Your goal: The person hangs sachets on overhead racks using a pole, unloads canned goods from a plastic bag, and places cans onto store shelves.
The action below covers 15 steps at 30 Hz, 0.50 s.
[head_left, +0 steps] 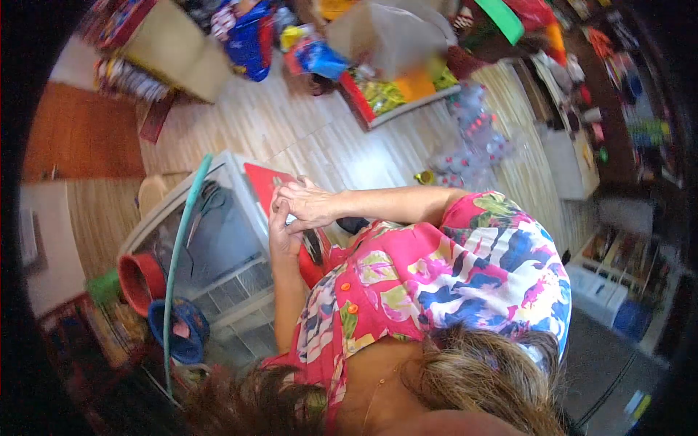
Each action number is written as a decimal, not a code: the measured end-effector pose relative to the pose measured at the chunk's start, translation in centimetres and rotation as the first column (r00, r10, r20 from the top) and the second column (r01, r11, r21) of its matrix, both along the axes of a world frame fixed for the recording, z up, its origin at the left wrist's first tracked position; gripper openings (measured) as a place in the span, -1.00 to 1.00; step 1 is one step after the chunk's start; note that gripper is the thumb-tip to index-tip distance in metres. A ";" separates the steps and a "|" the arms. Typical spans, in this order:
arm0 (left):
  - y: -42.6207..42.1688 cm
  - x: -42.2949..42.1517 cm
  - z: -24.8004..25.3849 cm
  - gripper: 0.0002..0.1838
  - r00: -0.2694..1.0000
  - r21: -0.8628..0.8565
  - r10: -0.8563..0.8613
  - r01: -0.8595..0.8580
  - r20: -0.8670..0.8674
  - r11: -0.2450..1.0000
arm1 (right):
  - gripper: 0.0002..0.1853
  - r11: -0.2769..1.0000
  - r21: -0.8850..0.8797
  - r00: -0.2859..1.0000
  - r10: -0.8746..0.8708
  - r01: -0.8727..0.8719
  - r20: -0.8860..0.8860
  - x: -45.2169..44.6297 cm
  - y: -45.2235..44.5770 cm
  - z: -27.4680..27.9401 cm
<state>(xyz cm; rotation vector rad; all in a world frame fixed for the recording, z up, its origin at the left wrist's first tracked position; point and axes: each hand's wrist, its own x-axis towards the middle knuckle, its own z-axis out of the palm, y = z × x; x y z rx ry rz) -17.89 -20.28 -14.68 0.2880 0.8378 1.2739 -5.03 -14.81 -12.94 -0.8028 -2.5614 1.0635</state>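
My right hand [311, 203] reaches across from the right and lies over my left hand [281, 231]. The fingers of both hands are pressed together in a pinch. A small whitish bit [291, 218] shows between them, too small to name. Just behind my fingers is a flat red sheet [263, 182], at the edge of a glass-topped counter [225, 236]. Dark-handled scissors [209, 198] lie on this counter, left of my hands.
A red ring-shaped roll [142, 282] and a blue round container [178, 330] stand at the counter's left end. A teal strip [183, 240] runs along it. Beyond are a red-edged box [363, 102] of packets, a clear bag with red spots [476, 138] and a cardboard box [174, 47].
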 end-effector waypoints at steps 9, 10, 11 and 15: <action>5.0 -2.9 -5.2 -0.73 0.955 -0.173 -0.231 0.199 -0.189 0.965 | 0.02 0.851 -0.463 0.782 -0.459 0.249 -0.423 -1.7 -0.1 -6.6; 4.8 -3.4 -6.5 -0.76 0.950 -0.142 -0.268 0.247 -0.159 0.959 | 0.01 0.771 -0.557 0.769 -0.547 0.310 -0.329 -0.9 -1.2 -6.3; 5.7 -3.5 -7.2 -0.79 0.948 -0.148 -0.300 0.284 -0.107 0.947 | -0.01 0.652 -0.664 0.760 -0.621 0.365 -0.193 0.3 -0.6 -5.0; 8.8 -0.1 -7.4 -0.87 0.923 -0.031 -0.324 0.325 -0.209 0.945 | -0.36 0.240 -0.952 0.435 -0.890 0.188 -0.138 1.7 1.0 -4.6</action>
